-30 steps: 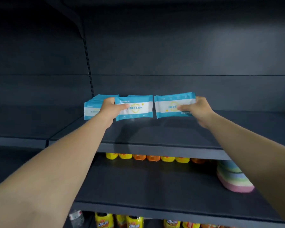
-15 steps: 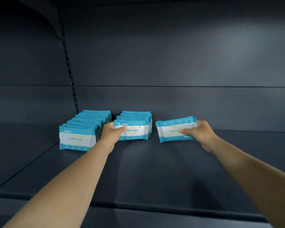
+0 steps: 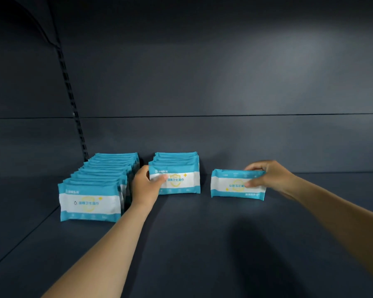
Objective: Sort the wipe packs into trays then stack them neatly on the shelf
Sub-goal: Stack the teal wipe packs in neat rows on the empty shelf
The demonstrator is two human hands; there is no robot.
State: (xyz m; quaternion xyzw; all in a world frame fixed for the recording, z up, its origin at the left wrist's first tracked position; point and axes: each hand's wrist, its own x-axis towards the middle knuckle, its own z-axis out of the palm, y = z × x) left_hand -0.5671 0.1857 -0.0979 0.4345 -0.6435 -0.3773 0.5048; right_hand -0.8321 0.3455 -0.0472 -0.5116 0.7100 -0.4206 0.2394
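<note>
I have both arms stretched out over the dark shelf (image 3: 202, 244). My left hand (image 3: 145, 186) grips the front pack of the middle row (image 3: 176, 175), thumb across its face near the left edge, the other fingers hidden behind it. That row stands upright on the shelf and runs back to the rear panel (image 3: 202, 136). Just to its left stands the long row (image 3: 99, 186) of the same blue-and-white wipe packs, also upright, its front pack nearer to me than the middle row's; my left wrist sits in the gap between the two rows. My right hand (image 3: 269, 177) pinches the single pack (image 3: 237, 184) by its right end, fingers over the top edge and thumb on the front. This pack stands on its long edge on the shelf, apart from the middle row to the right, and its print reads upside down. A slotted upright (image 3: 70, 93) runs up the panel behind the long row.
</note>
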